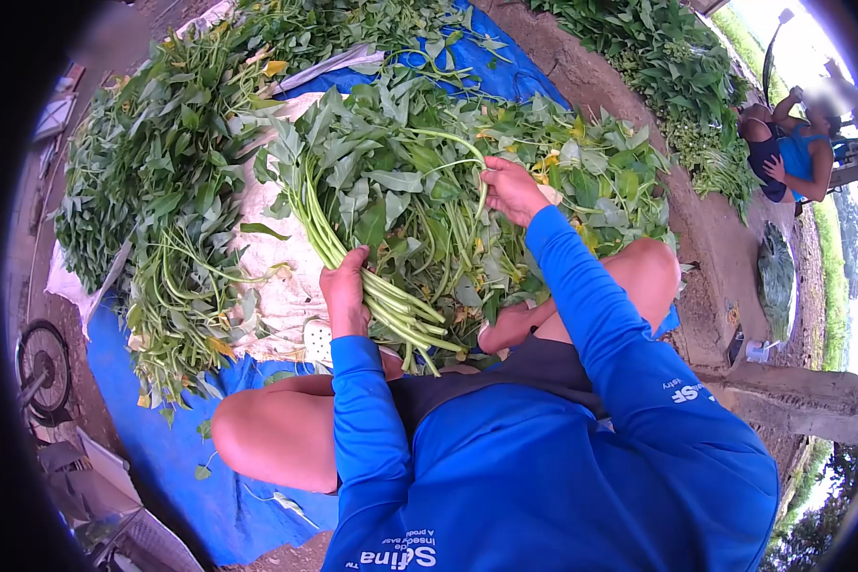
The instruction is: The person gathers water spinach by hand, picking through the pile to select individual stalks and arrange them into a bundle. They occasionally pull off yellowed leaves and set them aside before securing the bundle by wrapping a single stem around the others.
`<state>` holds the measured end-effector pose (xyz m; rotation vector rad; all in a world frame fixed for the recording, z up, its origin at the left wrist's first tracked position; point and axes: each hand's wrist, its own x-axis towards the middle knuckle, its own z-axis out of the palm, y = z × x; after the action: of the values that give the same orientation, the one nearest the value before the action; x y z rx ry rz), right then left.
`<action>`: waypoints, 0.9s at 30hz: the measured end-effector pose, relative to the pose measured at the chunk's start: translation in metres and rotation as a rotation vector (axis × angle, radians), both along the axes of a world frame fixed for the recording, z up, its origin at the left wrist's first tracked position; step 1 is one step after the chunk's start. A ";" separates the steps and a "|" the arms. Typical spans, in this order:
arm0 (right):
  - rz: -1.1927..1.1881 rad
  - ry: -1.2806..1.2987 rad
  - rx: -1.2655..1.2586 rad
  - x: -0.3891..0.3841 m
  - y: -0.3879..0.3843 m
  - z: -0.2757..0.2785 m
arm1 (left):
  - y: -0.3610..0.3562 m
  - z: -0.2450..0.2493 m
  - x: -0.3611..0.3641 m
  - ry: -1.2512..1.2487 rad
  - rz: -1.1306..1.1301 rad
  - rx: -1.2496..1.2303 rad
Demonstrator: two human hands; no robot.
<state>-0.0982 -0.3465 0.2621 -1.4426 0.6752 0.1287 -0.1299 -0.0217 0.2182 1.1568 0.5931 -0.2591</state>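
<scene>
My left hand [345,294] is closed around a bunch of water spinach [388,303], its pale cut stems pointing toward my lap and its leaves fanning out away from me. To the right, my right hand [513,191] pinches a single water spinach stem [459,140] that arches back toward the leaves. Loose water spinach [582,181] lies in a wide heap in front of my legs, with some yellow leaves in it. Just left of the bunch, a pale sack cloth [269,243] lies partly covered by greens.
A big stack of leafy greens [133,172] fills the left side. Under it all spreads a blue tarp [162,419]. More greens [639,57] lie beyond at the upper right, near a seated person in a blue top [806,157]. A wheel [44,370] stands at the left edge.
</scene>
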 end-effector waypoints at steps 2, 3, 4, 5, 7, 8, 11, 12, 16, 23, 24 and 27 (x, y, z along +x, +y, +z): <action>-0.010 0.001 0.101 0.009 0.002 0.010 | 0.005 -0.005 0.000 -0.007 -0.023 0.023; 0.034 -0.020 0.026 0.013 0.002 0.015 | 0.006 -0.005 0.000 -0.014 -0.021 0.019; 0.077 -0.039 -0.047 0.015 0.000 0.021 | 0.007 -0.006 -0.001 -0.018 -0.018 0.017; 0.119 -0.059 -0.120 0.017 -0.003 0.027 | 0.009 -0.008 -0.003 -0.022 -0.016 0.015; 0.150 -0.174 0.031 0.007 0.001 0.055 | 0.014 -0.006 -0.004 -0.022 -0.011 0.005; 0.168 -0.234 0.102 0.000 0.001 0.064 | 0.015 -0.005 -0.005 -0.015 -0.010 0.000; 0.186 -0.297 0.086 -0.025 -0.006 0.084 | 0.013 -0.013 -0.005 0.009 -0.006 -0.001; 0.201 -0.354 0.040 -0.031 -0.005 0.090 | 0.010 -0.008 -0.002 -0.002 0.014 0.012; 0.131 -0.427 0.016 -0.049 -0.015 0.083 | 0.010 -0.006 -0.007 0.028 0.006 -0.004; 0.104 -0.602 -0.370 -0.054 0.006 0.099 | -0.006 -0.001 -0.006 0.015 -0.018 -0.017; 0.131 -0.628 -0.466 -0.052 0.009 0.098 | -0.008 0.000 -0.005 0.023 -0.021 -0.016; 0.196 -0.648 -0.573 -0.055 0.031 0.095 | -0.015 0.001 -0.007 0.004 -0.040 -0.047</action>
<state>-0.1536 -0.3152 0.3575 -1.9593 0.0224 -0.4007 -0.1371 -0.0368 0.2195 1.1234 0.5649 -0.3081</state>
